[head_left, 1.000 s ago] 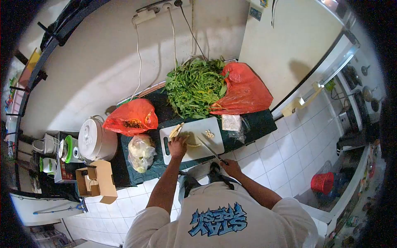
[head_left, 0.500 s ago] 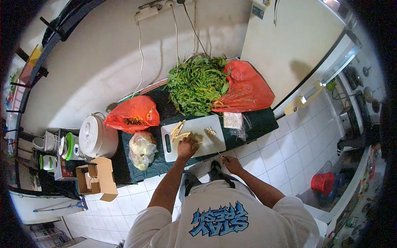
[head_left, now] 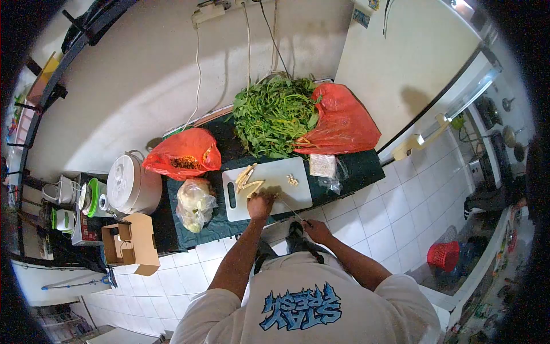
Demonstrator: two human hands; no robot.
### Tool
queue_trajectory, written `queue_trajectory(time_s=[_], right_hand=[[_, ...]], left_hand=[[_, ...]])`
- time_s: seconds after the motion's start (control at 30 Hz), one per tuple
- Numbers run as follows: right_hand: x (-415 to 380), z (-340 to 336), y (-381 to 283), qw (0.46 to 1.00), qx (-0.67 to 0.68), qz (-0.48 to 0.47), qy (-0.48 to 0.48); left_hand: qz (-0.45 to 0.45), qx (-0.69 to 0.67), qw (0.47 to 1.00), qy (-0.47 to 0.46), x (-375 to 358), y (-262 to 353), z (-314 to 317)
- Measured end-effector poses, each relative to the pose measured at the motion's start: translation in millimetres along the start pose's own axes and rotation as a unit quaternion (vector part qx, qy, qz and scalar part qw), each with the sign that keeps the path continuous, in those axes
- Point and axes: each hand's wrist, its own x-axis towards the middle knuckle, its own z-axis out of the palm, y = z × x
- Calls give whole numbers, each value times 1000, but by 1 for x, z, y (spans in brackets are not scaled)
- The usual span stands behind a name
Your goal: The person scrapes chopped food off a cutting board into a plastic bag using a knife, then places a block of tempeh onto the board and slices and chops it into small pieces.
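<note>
My left hand [head_left: 260, 206] is closed over the lower middle of the white cutting board [head_left: 272, 172]; what its fingers press on is mostly hidden under them. My right hand [head_left: 317, 230] is wrapped round the handle of a knife [head_left: 291, 208], whose blade points up and left to the fingers of my left hand. Pale, long strips [head_left: 246, 175] lie on the board just above my left hand. To their right is a small pile of cut pieces [head_left: 293, 180].
Behind the board are leafy greens [head_left: 274, 117] and a red bag [head_left: 345, 123]. Another red bag [head_left: 184, 155], a clear bag [head_left: 196, 204], a rice cooker [head_left: 134, 184] and an open cardboard box [head_left: 133, 245] stand left. A wrapped white block [head_left: 322, 166] lies right.
The knife blade has come down and left, its tip now close to my left fingers. My right hand has shifted slightly down and left. The view has moved a little.
</note>
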Motion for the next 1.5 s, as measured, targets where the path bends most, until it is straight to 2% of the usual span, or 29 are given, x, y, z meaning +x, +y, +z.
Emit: queue_trajectory(time_s=[0.07,0.2,0.3,0.47,0.57,0.73,0.8,0.87,0.93,1.03,1.1,1.17,1.23,1.27,1.33,1.4,1.5], right_hand=[[2,-3,-2,998,-21,44,-34],[7,-1,2,999,-45,10,-10],[9,0,1,997,-44,66,-10],[9,6,15,997,-65,28,-25],[4,-3,-5,999,-33,18,-20],[15,-3,-4,997,-57,42,-5],[15,1,3,998,-51,37,14],[15,-5,4,999,-33,24,-27],[9,-6,-1,998,-43,22,-27],[3,1,-1,998,-55,0,-13],[4,0,-3,998,-55,-19,3],[3,-11,-19,993,-115,-25,-25],[8,-4,-14,995,-100,-28,2],[11,-3,-11,995,-86,-34,28],[10,-7,-13,998,-66,3,-1],[8,-7,-11,998,-46,38,-27],[-2,-2,-4,996,-82,-20,-28]], left_hand=[[-8,-10,1000,3,0,1,-2],[-25,-9,1000,-7,1,0,2],[-20,-16,1000,17,-2,-3,7],[-45,-3,999,19,-3,0,6],[-64,-3,998,22,-3,0,7],[-83,16,996,-5,-2,3,0],[-54,-5,998,45,-10,1,-1],[-54,-14,997,55,-17,2,-4],[-55,-25,996,65,-23,3,-5],[-63,-27,996,63,-22,4,-7],[-104,-3,994,19,-19,8,-9],[-96,12,995,7,-15,7,-7],[-87,26,996,-7,-16,5,-5],[-62,38,997,15,-16,4,-4],[-36,50,997,36,-20,5,-5],[-93,18,995,19,-20,7,-8],[-121,25,992,9,-20,8,-9]])
